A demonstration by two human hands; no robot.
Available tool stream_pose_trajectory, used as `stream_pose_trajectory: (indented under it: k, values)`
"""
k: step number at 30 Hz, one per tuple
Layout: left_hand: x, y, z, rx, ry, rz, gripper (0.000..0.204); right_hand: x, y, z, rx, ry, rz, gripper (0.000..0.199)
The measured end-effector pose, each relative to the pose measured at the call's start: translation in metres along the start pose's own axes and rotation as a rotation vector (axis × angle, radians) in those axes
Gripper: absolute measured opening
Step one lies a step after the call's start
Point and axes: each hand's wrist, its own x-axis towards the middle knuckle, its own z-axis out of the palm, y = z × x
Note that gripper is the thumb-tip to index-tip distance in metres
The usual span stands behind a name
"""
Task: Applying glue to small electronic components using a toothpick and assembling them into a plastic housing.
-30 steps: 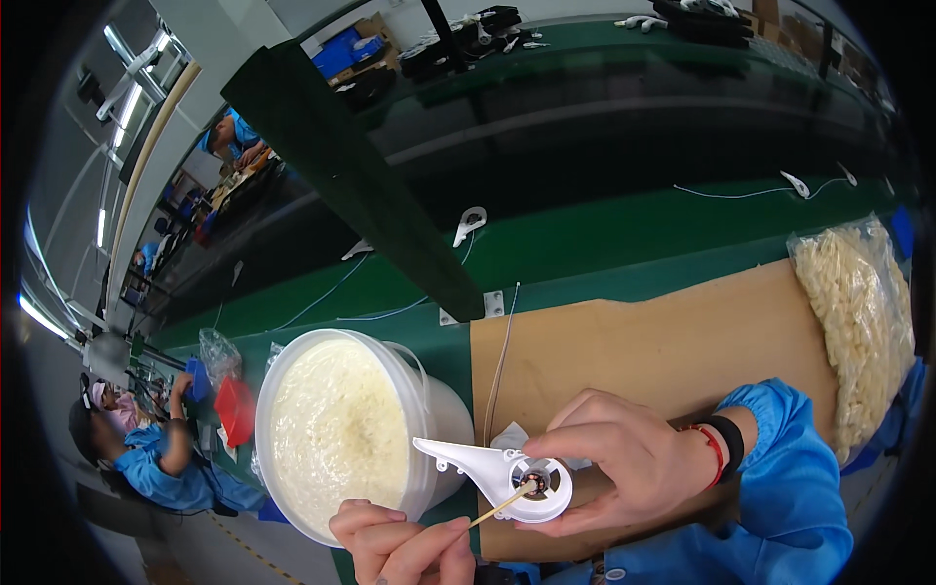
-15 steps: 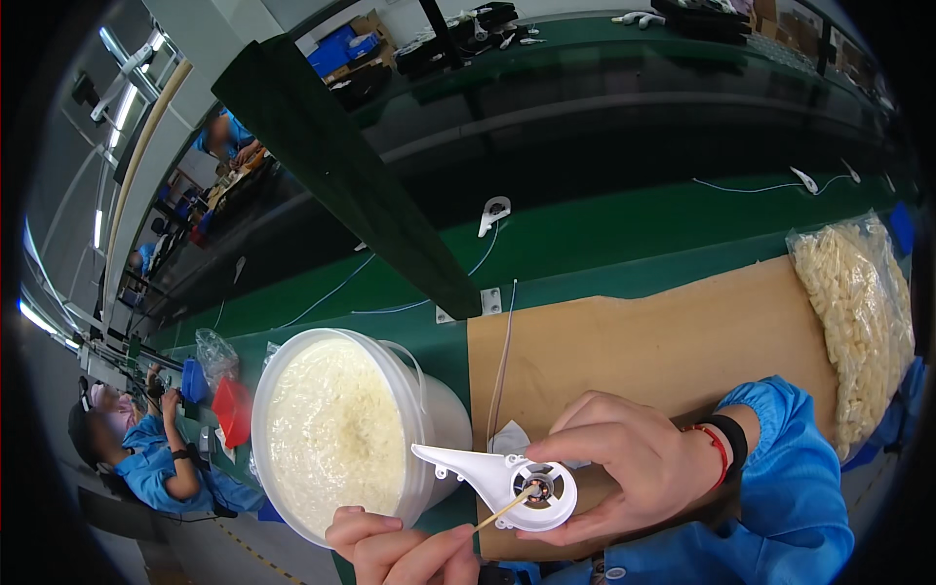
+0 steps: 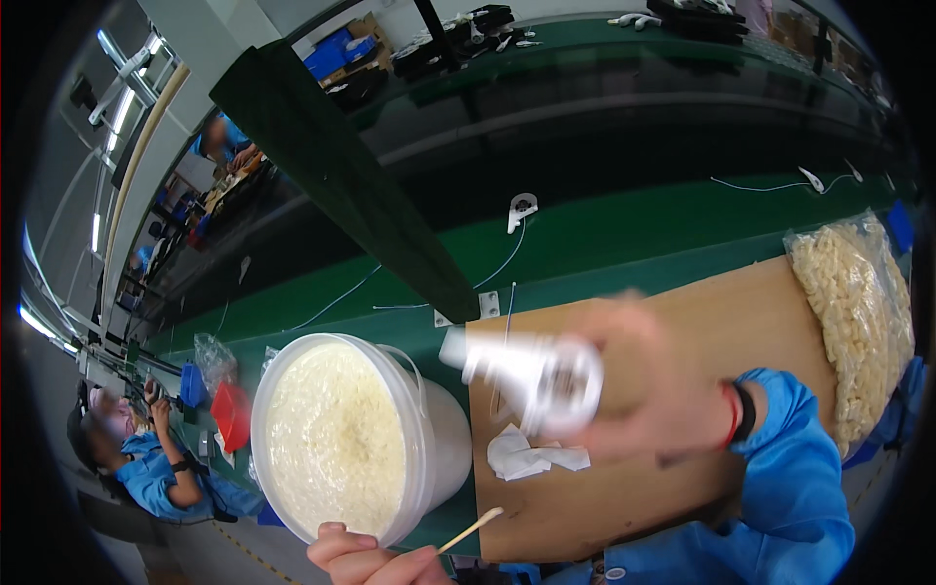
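My right hand [image 3: 648, 390] holds a white plastic part with a round end and a long snout [image 3: 531, 370]; both are blurred from motion, raised above the brown cardboard sheet [image 3: 702, 322]. My left hand [image 3: 366, 561] sits at the bottom edge, pinching a thin wooden stick [image 3: 471, 529] that points up and right. Just above the left hand stands a white bucket [image 3: 434, 439] filled with pale yellowish paste [image 3: 336, 439]. A crumpled white wipe [image 3: 531, 456] lies on the cardboard beside the bucket.
A clear bag of small pale pieces [image 3: 853, 322] lies at the right end of the cardboard. A green conveyor belt [image 3: 624, 234] carries a white part with a cable [image 3: 522, 207]. A dark green beam [image 3: 341, 175] crosses diagonally. A person in blue [image 3: 146, 458] sits lower left.
My right hand has lifted the white part up and away from the stick, moving fast enough to blur. My left hand with the stick has dropped slightly toward the bottom edge.
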Motion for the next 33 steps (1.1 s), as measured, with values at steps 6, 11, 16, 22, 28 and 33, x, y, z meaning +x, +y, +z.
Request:
stream_pose_trajectory:
  k: [6,11,16,22,28,33]
  values:
    - [-0.003,-0.004,-0.005,-0.029,0.083,-0.065,0.007,-0.002,0.198,-0.121,-0.366,0.127,0.459,0.071]
    - [-0.002,-0.003,0.001,-0.016,0.082,-0.150,0.010,-0.024,0.268,-0.188,-0.805,-0.250,0.571,0.067]
    - [0.002,-0.001,0.006,0.002,0.038,-0.193,0.012,0.022,0.283,-0.119,-0.826,-0.377,0.359,0.057]
    - [0.001,0.003,0.002,0.015,0.023,-0.185,0.012,0.058,0.316,-0.027,-0.529,-0.593,0.374,0.068]
    - [0.001,0.002,0.003,-0.009,0.010,-0.184,0.013,0.062,0.292,-0.038,-0.397,-0.616,0.312,0.045]
    - [0.007,0.010,0.015,-0.009,-0.054,-0.150,0.013,0.047,0.164,-0.019,-0.194,-0.236,0.100,0.047]
